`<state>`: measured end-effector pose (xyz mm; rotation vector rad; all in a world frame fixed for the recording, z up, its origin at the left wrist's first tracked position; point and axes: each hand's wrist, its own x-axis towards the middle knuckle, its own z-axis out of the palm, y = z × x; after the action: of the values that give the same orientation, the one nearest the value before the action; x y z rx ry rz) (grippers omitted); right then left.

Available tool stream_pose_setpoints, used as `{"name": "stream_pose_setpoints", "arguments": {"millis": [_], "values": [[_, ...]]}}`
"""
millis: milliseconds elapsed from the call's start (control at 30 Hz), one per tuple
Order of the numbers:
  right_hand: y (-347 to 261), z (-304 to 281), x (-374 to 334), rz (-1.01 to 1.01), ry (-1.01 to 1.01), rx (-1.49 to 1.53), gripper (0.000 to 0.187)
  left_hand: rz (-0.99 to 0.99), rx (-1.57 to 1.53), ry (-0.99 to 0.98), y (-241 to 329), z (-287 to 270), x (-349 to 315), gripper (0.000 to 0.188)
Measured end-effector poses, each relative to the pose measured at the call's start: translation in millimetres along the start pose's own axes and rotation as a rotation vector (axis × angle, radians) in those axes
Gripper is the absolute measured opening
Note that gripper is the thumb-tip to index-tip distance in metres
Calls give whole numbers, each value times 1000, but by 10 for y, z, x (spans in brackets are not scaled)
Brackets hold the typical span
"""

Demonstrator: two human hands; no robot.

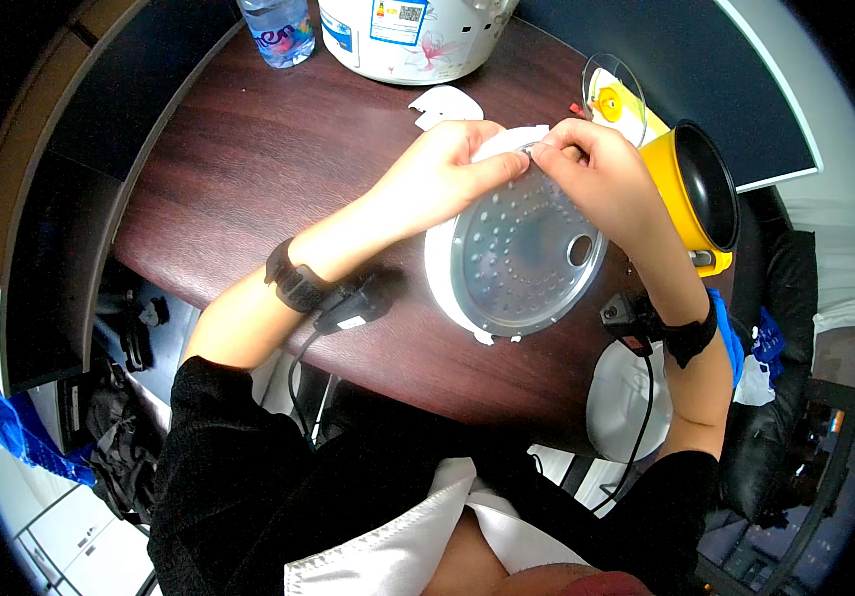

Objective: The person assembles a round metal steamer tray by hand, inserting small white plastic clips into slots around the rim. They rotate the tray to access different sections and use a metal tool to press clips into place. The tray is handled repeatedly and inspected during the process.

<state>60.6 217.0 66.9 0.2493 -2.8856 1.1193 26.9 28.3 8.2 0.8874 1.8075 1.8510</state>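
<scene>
I see the round white lid (440,273), its metal plate (522,248) facing the camera, on the near side of the white cooker (437,60), reaching from the grip toward the wearer: the left hand (452,167) clamps its far rim, and the right hand (601,179) pinches the same rim just beside. I spot a blue-bordered sticker (397,20) on the cooker and lettering on the bottle (278,35) left of it.

A dark reddish-brown, wood-grain worktop (248,169). Just beyond the left hand (447,177) lies a flat white piece (449,103); farther out stand a white, flower-patterned appliance (427,58) and, to its left, a clear bottle (281,38). Right of the right hand (601,179) sits a yellow pot (674,177) with a black interior.
</scene>
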Motion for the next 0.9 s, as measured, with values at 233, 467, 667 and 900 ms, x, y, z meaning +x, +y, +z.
{"name": "stream_pose_setpoints", "arguments": {"millis": [233, 467, 667, 900], "values": [[148, 33, 45, 23, -71, 150, 18, -47, -62, 13, -9, 2, -2, 27], [179, -4, -17, -22, -35, 93, 18, -69, -97, 25, -50, 14, 15, 26], [353, -218, -293, 18, -200, -102, 12, -154, -247, 71, -273, -3, 62, 26], [510, -250, -732, 38, -347, -160, 17, -207, -266, 123, -363, -33, 117, 28]]}}
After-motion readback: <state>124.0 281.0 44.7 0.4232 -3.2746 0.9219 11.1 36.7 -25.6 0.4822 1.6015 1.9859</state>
